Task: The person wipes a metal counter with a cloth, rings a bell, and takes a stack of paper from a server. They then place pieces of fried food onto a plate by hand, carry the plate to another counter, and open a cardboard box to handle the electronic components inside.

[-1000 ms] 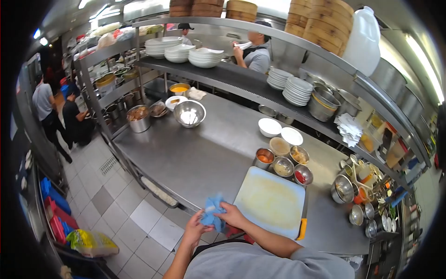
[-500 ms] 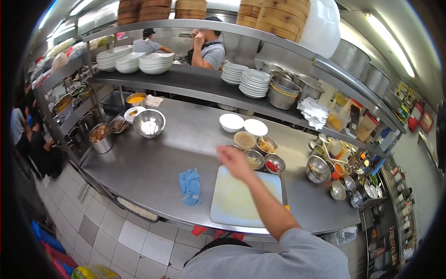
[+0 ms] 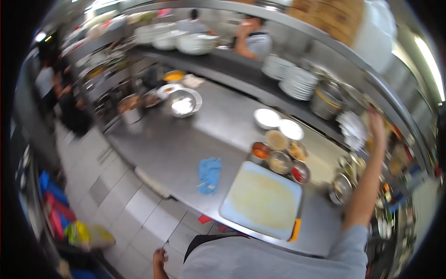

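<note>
The right hand (image 3: pixel 376 122) is raised far out to the right, at the level of the lower shelf (image 3: pixel 260 88), close to the containers (image 3: pixel 395 153) ranged along its right end; motion blur hides the fingers, so it cannot be told whether they are spread or closed, or whether anything is touched. Just left of that hand, a white stack of folded paper (image 3: pixel 351 128) is seen below the shelf. The left hand (image 3: pixel 159 261) hangs low beside the body, over the tiled floor (image 3: pixel 134 204), fingers loosely curled and nothing held. On the steel counter (image 3: pixel 186 139), a white cutting board (image 3: pixel 261 200) lies at the near edge, with a blue cloth (image 3: pixel 209 174) crumpled just to its left, apart from both hands. Small metal bowls (image 3: pixel 278 156) of ingredients are clustered at the board's far edge, two white dishes (image 3: pixel 278 123) beyond them. Another person (image 3: pixel 253 39) is seen behind the shelf.
</note>
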Action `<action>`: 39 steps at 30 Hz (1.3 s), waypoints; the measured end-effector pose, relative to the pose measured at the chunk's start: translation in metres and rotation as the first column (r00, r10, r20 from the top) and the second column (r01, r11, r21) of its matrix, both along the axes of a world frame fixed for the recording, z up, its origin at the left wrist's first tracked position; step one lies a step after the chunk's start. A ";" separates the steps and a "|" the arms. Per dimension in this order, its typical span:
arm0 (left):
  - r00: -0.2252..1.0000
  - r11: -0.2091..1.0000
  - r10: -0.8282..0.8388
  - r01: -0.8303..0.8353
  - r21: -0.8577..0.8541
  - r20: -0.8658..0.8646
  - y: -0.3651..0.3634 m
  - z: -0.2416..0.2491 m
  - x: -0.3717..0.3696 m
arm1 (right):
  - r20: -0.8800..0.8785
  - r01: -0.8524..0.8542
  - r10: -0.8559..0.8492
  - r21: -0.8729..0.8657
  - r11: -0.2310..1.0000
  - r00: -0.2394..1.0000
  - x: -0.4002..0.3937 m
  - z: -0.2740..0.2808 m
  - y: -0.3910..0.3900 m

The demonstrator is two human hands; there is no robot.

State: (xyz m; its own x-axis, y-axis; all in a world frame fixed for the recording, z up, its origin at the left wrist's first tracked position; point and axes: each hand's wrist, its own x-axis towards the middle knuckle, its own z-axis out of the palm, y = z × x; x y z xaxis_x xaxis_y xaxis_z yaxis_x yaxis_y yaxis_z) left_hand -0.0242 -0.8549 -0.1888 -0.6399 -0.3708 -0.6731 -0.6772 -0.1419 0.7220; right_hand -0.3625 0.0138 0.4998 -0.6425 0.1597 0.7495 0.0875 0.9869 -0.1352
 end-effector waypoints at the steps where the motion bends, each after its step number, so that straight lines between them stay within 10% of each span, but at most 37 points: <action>1: 1.000 1.000 -0.001 0.001 0.007 -0.001 0.005 0.000 -0.009 | 0.016 0.013 -0.015 0.128 0.992 1.000 -0.027 0.001 0.053; 3: 0.998 1.000 0.011 -0.009 -0.018 0.067 0.028 0.032 -0.027 | 0.051 0.067 -0.122 0.601 0.796 0.991 -0.098 0.001 0.178; 4: 0.999 1.000 0.000 0.001 -0.026 0.041 0.038 0.037 -0.029 | -0.076 0.154 -0.218 0.917 0.368 0.973 -0.149 -0.009 0.249; 5: 0.998 0.998 0.057 -0.058 0.029 0.040 0.048 0.042 -0.030 | 0.184 -0.008 -0.126 0.594 0.804 0.975 -0.151 0.004 0.211; 6: 0.994 0.994 0.101 -0.102 0.025 0.047 0.059 0.044 -0.025 | 0.225 -0.082 0.062 0.083 0.993 0.972 -0.153 0.018 0.170; 12: 0.987 0.998 0.056 -0.060 0.024 0.152 0.122 0.014 0.029 | 0.477 0.235 -0.330 0.249 0.940 0.815 -0.174 0.049 0.083; 19: 0.876 0.988 -0.097 0.025 0.155 0.473 0.174 -0.007 0.120 | 0.298 0.135 -0.177 0.158 0.978 0.938 -0.209 0.033 0.135; 39: 0.974 1.000 -0.004 0.001 0.017 0.227 0.136 0.031 0.051 | 0.161 0.180 -0.188 0.060 0.982 0.969 -0.208 0.016 0.163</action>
